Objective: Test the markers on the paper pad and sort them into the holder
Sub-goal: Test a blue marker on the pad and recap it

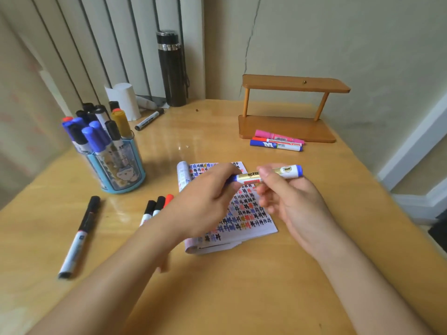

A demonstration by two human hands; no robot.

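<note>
A blue marker (285,172) with a white and gold barrel lies level in the air above the paper pad (244,213). My right hand (287,201) pinches its barrel near the middle. My left hand (205,201) grips its left end, where the blue cap is. The pad's open page is covered with rows of coloured test marks. The light blue holder (121,170) stands at the left, packed with several markers. Three markers (157,209), two black and one red, lie left of the pad, partly behind my left wrist.
A long black marker (79,235) lies near the table's left edge. Pink, red and blue markers (278,141) rest against a wooden rack (290,117) at the back right. A dark flask (171,68), a white paper roll (125,100) and another marker (148,119) sit at the back.
</note>
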